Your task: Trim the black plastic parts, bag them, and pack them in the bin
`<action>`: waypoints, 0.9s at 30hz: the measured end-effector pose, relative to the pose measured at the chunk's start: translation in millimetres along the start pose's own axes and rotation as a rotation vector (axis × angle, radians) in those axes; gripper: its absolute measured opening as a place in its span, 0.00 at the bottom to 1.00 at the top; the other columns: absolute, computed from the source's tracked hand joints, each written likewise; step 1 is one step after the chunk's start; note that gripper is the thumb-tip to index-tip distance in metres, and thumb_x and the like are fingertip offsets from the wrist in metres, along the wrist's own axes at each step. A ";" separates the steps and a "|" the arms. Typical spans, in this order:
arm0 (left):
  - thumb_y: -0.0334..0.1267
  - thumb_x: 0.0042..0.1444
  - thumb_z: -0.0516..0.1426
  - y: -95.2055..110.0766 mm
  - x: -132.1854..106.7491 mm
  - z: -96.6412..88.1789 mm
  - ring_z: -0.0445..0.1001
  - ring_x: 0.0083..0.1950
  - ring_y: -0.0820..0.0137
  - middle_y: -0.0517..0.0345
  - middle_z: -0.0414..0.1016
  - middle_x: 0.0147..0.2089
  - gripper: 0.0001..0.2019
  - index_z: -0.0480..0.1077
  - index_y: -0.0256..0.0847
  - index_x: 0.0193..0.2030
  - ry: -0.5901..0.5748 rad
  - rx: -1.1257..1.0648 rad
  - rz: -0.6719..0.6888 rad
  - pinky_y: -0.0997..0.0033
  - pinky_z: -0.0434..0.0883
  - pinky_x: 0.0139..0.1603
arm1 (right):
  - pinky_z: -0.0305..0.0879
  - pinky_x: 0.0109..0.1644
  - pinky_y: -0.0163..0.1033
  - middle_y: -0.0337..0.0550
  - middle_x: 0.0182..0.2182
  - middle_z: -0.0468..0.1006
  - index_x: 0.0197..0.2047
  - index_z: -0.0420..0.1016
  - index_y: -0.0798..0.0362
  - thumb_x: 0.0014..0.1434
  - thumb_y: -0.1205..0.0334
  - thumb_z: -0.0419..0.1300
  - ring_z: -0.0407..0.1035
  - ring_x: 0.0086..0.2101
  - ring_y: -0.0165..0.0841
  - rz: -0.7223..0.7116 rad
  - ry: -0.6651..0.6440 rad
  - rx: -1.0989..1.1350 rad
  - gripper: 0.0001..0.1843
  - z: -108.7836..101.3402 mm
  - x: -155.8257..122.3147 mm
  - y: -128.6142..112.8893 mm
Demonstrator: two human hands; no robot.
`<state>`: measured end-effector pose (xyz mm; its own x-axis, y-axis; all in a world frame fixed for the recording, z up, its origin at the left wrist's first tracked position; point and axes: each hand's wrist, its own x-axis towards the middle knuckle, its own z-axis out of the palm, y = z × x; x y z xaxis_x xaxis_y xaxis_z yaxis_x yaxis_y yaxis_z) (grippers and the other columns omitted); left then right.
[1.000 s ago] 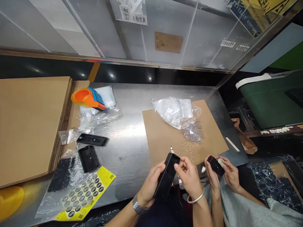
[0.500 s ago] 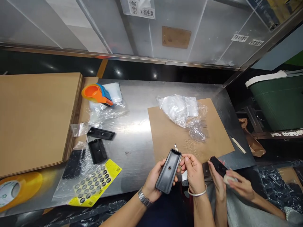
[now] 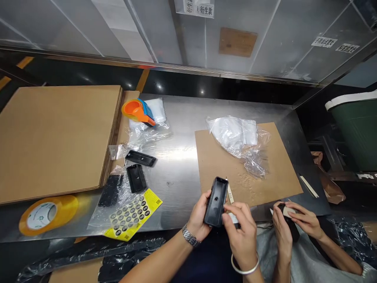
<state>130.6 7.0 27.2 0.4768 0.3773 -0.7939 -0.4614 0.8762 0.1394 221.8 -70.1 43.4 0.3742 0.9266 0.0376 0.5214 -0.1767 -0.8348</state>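
Note:
My left hand (image 3: pixel 201 215) grips a long black plastic tray-shaped part (image 3: pixel 216 201), its hollow side facing me with a small hole in the middle. My right hand (image 3: pixel 241 230) is at the part's near right edge, fingers curled and touching it. Both hands hover over the front edge of the steel table (image 3: pixel 176 165). Two similar black parts (image 3: pixel 140 158) (image 3: pixel 136 177) lie on the table to the left.
A cardboard sheet (image 3: pixel 273 173) bears crumpled clear bags (image 3: pixel 238 137). A stack of flat cardboard (image 3: pixel 55 137), a yellow tape roll (image 3: pixel 44 214), a yellow sticker sheet (image 3: pixel 132 215) and orange scoops (image 3: pixel 136 111) lie left. Another person's hands (image 3: pixel 294 224) hold a small black part at right.
The view has shifted left, bringing the tape roll into sight. My right hand moved from the part's top end down to its near edge. The other person's hands drew closer together.

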 end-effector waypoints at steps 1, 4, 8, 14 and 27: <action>0.40 0.54 0.49 -0.5 -0.2 1.0 0.70 0.24 0.73 0.54 0.73 0.25 0.14 0.70 0.32 0.30 0.018 -0.017 0.025 0.75 0.67 0.29 | 0.63 0.42 0.43 0.44 0.35 0.72 0.40 0.72 0.51 0.54 0.61 0.57 0.65 0.39 0.36 -0.077 -0.016 -0.050 0.10 1.9 -1.7 -3.5; 0.41 0.52 0.51 -2.5 0.4 2.2 0.67 0.21 0.75 0.58 0.70 0.20 0.13 0.68 0.33 0.25 0.082 -0.044 0.063 0.76 0.65 0.28 | 0.60 0.44 0.47 0.47 0.38 0.70 0.43 0.70 0.52 0.51 0.64 0.60 0.61 0.42 0.39 -0.186 -0.039 -0.169 0.14 11.4 -7.1 -11.0; 0.46 0.48 0.54 -4.1 -0.2 5.2 0.65 0.18 0.75 0.60 0.66 0.16 0.15 0.68 0.33 0.25 0.140 -0.070 0.038 0.75 0.63 0.24 | 0.59 0.44 0.48 0.46 0.35 0.71 0.38 0.71 0.54 0.53 0.72 0.57 0.60 0.43 0.39 -0.234 0.020 -0.188 0.09 24.0 -13.8 -16.7; 0.47 0.51 0.49 -7.3 -7.4 14.4 0.68 0.20 0.72 0.54 0.71 0.21 0.19 0.70 0.31 0.29 0.046 -0.041 0.074 0.75 0.63 0.21 | 0.58 0.43 0.49 0.47 0.34 0.74 0.42 0.71 0.55 0.51 0.73 0.58 0.61 0.41 0.40 -0.411 0.249 -0.310 0.13 28.2 -25.0 -13.4; 0.44 0.52 0.49 -3.8 -8.7 18.1 0.69 0.23 0.73 0.53 0.74 0.29 0.16 0.71 0.33 0.30 -0.039 -0.065 0.115 0.75 0.66 0.24 | 0.61 0.39 0.47 0.45 0.29 0.70 0.31 0.66 0.53 0.58 0.69 0.48 0.60 0.44 0.40 -0.277 0.366 -0.142 0.08 16.3 -33.7 -3.5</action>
<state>141.7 5.8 44.3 0.4456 0.4868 -0.7513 -0.5614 0.8057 0.1890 194.9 -95.3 36.1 0.4383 0.7719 0.4605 0.7297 -0.0065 -0.6837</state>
